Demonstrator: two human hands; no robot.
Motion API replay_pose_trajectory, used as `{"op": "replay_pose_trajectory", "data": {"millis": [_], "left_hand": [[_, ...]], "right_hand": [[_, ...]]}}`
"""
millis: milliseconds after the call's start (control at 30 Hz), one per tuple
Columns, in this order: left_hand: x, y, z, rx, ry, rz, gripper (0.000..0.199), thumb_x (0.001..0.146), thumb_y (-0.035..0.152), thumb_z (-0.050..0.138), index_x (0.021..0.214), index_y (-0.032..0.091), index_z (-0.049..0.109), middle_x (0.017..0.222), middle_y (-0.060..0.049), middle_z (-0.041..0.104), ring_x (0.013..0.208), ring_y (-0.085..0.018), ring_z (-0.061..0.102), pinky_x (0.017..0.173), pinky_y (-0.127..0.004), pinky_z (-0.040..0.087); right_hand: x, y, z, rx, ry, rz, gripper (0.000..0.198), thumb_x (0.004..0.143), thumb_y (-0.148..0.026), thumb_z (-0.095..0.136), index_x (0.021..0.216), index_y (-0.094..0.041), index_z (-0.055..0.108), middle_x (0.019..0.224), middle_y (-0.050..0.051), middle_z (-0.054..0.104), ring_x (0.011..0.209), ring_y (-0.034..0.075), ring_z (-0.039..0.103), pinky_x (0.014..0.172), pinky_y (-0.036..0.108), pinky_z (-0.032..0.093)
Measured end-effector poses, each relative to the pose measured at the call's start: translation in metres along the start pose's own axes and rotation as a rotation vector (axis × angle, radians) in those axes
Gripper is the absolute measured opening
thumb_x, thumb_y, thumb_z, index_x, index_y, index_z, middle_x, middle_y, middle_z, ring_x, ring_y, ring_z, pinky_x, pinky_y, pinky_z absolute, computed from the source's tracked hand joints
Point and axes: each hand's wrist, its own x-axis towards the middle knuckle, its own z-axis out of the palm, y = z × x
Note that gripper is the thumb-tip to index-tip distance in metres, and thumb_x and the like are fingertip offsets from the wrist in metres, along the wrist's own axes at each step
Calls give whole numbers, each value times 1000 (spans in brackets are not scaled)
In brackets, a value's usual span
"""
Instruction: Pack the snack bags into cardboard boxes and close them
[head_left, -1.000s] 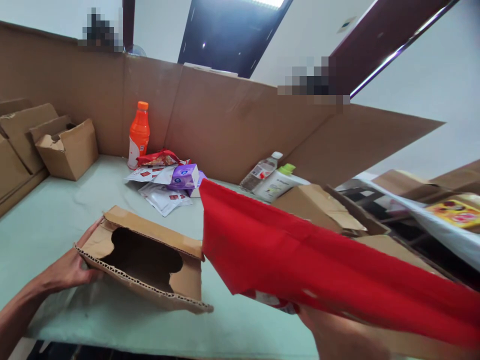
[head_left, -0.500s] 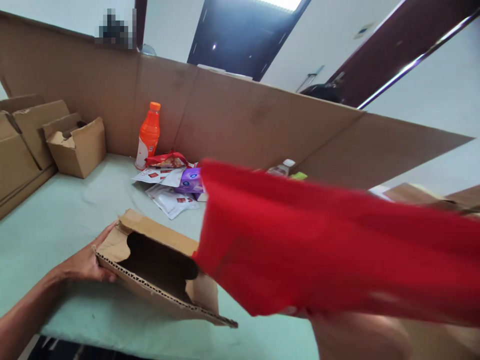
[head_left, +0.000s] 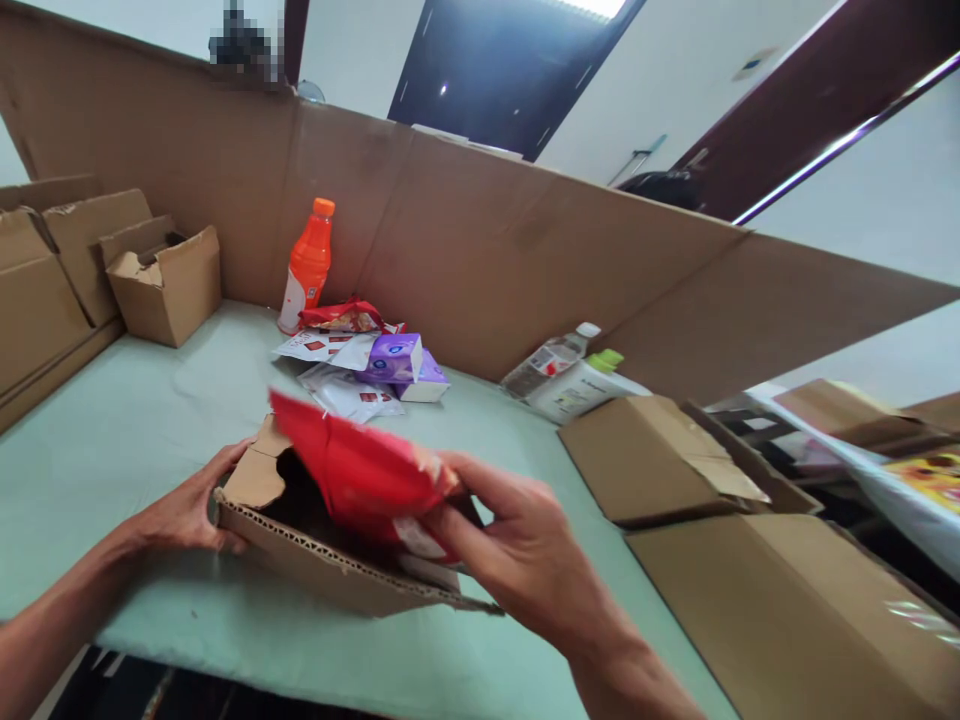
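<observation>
An open cardboard box (head_left: 300, 560) lies on the pale green table (head_left: 135, 430) in front of me, its opening facing me. My left hand (head_left: 191, 510) grips the box's left end. My right hand (head_left: 517, 545) holds a red packet (head_left: 356, 470) by its near end, and the packet's far part sits over the box's opening, partly inside it.
At the back stand an orange drink bottle (head_left: 307, 265), a heap of small packets and a purple box (head_left: 394, 358), and two lying bottles (head_left: 570, 375). Cardboard boxes sit at the left (head_left: 161, 285) and right (head_left: 652, 455). A tall cardboard wall (head_left: 487, 250) rings the table.
My right hand has brought the red packet from close to the camera on the right down and left onto the box's opening. My left hand stays on the box.
</observation>
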Motion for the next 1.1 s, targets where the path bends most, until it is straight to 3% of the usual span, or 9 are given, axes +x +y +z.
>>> {"op": "replay_pose_trajectory", "data": {"millis": [67,133,333,500,767,900,1000,1100], "left_hand": [[0,8,1,-34,14,-10,107,79,62,82,164,26,29,167,-13,41,150,-42,43,124,-60,38],[1,11,1,-55,21,-22,107,77,62,83,163,26,31,165,-12,43,151,-42,42,126,-59,37],[2,1,2,-69,18,-48,114,68,65,86,162,25,34,167,-16,40,153,-47,39,126,-66,33],[-1,-7,6,-90,27,-53,114,73,62,85,165,29,27,173,-14,33,155,-47,36,125,-66,35],[-2,-13,7,-78,42,-50,119,69,68,86,165,29,28,173,-15,32,156,-46,34,129,-67,28],[-2,-11,7,-77,41,-41,118,71,70,82,165,25,26,170,-18,36,152,-46,40,127,-66,31],[-4,-8,8,-63,41,-42,114,76,67,80,166,23,26,170,-18,37,150,-47,42,125,-65,36],[-5,-6,8,-42,47,-40,113,74,64,81,165,23,27,170,-18,37,151,-47,41,125,-66,34]], "right_hand": [[-2,0,-2,-89,149,-3,16,94,-24,60,98,-23,75,73,-2,71,63,14,62,63,23,51],[-3,-1,-5,-150,182,13,12,95,-27,61,92,-24,72,70,-1,69,60,15,59,61,24,49],[5,-7,-13,-172,-211,-79,20,94,-18,48,84,-23,65,74,0,70,63,13,58,62,23,45],[8,-7,-2,-331,-398,32,18,88,-10,50,78,-22,59,72,-1,69,62,13,57,60,23,37],[-11,-2,6,-467,-238,-81,24,97,-13,44,83,-23,61,75,3,73,64,17,66,60,28,39],[-7,-2,9,-557,-336,11,22,95,-10,47,83,-22,62,78,4,77,65,18,68,59,29,36],[-4,-4,5,-506,-430,52,21,95,-12,48,82,-22,61,80,3,77,63,17,66,59,28,35],[-8,-3,-8,-385,-371,51,27,100,-23,47,76,-23,57,69,2,71,54,14,58,56,27,37]]}}
